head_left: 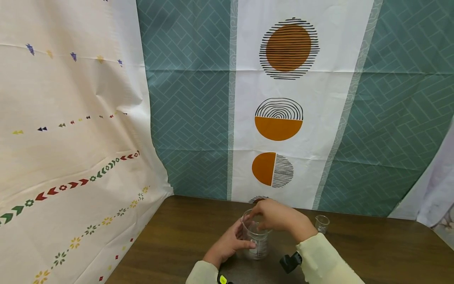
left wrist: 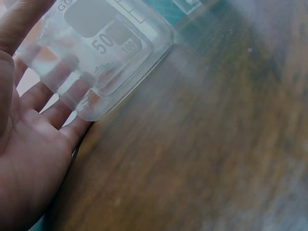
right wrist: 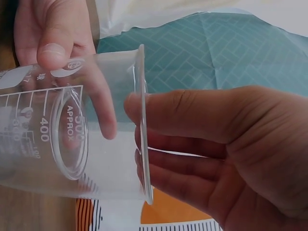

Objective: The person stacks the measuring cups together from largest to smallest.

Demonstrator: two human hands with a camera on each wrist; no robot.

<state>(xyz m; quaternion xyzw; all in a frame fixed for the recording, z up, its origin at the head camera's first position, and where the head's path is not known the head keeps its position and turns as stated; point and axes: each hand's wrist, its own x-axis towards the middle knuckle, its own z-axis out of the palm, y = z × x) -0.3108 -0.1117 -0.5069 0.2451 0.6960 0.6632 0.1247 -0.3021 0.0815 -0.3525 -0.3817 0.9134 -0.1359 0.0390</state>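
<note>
A large clear glass beaker [head_left: 260,250] with white markings stands upright on the table in the head view. My left hand [head_left: 230,242] grips its side, thumb [right wrist: 53,53] on the near wall and fingers around the far side. Inside the large beaker sits a smaller glass beaker, its rim [right wrist: 71,175] showing through the wall in the right wrist view. My right hand [head_left: 278,215] is over the mouth from above. Its thumb and fingers are bent in at the large beaker's rim [right wrist: 148,192], apart from the inner beaker's rim.
A small glass beaker [head_left: 322,225] stands on the brown wooden table [head_left: 198,221], right of my right wrist. A patterned cloth [head_left: 191,118] hangs behind the table's back edge. Another cream cloth [head_left: 88,165] hangs along the left side.
</note>
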